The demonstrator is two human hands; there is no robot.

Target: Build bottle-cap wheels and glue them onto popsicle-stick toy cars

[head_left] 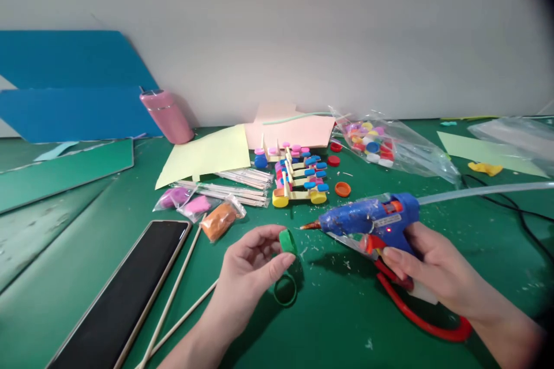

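Observation:
Between thumb and fingers my left hand (255,268) pinches a green bottle cap (287,243) above the table. A second green bottle cap (285,290) lies on the green tabletop just below it. My right hand (433,271) grips a blue hot glue gun (367,220) by its handle. The gun's nozzle points left and is a short way from the held cap, apart from it. A clear glue stick (485,192) runs out of the gun's back. Under the gun lie red-handled scissors (445,331), partly hidden by my right hand.
Small assembled pieces with coloured caps (300,179) stand beyond my hands. An orange cap (343,189) and a bag of caps (372,141) lie farther right. A phone (125,294), wooden sticks (177,282), bagged orange clay (220,220) and a pink tumbler (167,115) are left. A black cable (515,207) lies right.

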